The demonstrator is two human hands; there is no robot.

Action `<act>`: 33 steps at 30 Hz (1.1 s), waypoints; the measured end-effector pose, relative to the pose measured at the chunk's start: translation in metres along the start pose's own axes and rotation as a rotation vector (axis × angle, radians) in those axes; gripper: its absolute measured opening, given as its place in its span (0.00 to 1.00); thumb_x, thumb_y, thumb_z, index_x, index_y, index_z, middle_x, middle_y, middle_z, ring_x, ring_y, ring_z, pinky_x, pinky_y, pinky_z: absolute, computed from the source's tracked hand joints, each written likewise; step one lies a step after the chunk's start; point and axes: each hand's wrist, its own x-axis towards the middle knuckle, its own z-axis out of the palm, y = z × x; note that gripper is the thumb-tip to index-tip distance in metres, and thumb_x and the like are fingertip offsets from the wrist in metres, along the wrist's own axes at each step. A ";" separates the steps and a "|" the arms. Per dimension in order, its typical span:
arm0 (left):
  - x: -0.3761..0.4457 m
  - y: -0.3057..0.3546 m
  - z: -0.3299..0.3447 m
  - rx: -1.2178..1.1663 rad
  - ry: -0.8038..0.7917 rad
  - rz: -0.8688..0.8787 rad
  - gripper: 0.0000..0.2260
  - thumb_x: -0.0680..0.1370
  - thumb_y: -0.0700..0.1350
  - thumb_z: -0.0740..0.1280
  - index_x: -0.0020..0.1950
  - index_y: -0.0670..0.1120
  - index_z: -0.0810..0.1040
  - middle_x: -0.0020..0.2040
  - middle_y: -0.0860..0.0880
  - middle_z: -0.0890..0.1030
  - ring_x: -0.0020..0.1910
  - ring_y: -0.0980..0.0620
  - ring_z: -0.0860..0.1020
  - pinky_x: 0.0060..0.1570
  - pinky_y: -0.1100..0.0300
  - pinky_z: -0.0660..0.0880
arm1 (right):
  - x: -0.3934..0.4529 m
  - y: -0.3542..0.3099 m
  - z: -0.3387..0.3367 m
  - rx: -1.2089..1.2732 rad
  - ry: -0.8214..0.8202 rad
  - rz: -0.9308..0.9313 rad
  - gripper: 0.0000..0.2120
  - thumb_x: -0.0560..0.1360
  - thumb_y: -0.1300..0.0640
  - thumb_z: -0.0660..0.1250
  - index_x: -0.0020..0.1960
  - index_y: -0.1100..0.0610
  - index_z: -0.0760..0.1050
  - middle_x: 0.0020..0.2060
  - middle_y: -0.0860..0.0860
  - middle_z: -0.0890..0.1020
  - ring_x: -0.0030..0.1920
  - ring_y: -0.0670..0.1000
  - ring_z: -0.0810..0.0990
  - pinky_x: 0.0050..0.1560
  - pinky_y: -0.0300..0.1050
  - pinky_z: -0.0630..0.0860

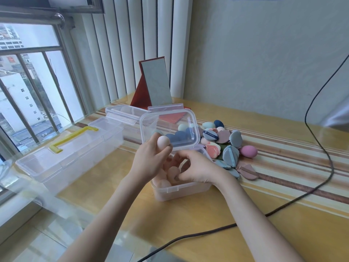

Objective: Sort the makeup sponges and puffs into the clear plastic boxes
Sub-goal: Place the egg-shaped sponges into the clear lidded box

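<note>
Two bare forearms are reaching in from the near edge of the table [188, 214] toward a small clear box [181, 188] standing open near its middle. Left hand [151, 159] is pinching a pale pink sponge [164, 142] above the box; right hand [196, 167] is closing its fingers on another pink sponge [172, 172] among those already inside. Risks, as I judge them: the raised lid [170, 127] is leaning over both hands and could drop shut, or the light box could be skidding under the right hand's push. Unsorted puffs [226, 144] are lying piled just beyond the box, toward the table's right edge. A long box with a yellow handle [73, 135] is sitting along the left edge.
</note>
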 end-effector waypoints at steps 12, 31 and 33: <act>-0.002 0.004 -0.003 0.088 -0.206 0.128 0.14 0.63 0.52 0.75 0.37 0.47 0.73 0.35 0.52 0.76 0.36 0.52 0.75 0.35 0.59 0.67 | 0.003 0.003 0.002 0.027 0.096 0.001 0.20 0.65 0.62 0.77 0.47 0.52 0.67 0.41 0.49 0.77 0.36 0.47 0.76 0.36 0.37 0.75; 0.001 0.012 -0.004 0.293 -0.277 0.180 0.16 0.65 0.56 0.73 0.43 0.48 0.75 0.37 0.54 0.78 0.39 0.54 0.75 0.41 0.62 0.61 | -0.004 -0.006 0.000 0.321 0.108 -0.100 0.15 0.73 0.54 0.72 0.52 0.54 0.68 0.45 0.50 0.76 0.32 0.47 0.77 0.34 0.45 0.78; 0.003 0.009 -0.003 0.289 -0.262 0.190 0.19 0.63 0.58 0.73 0.44 0.46 0.75 0.38 0.53 0.79 0.40 0.51 0.76 0.40 0.61 0.61 | -0.004 -0.006 0.000 0.340 0.151 -0.128 0.10 0.75 0.59 0.71 0.52 0.54 0.71 0.44 0.52 0.77 0.32 0.48 0.78 0.36 0.47 0.80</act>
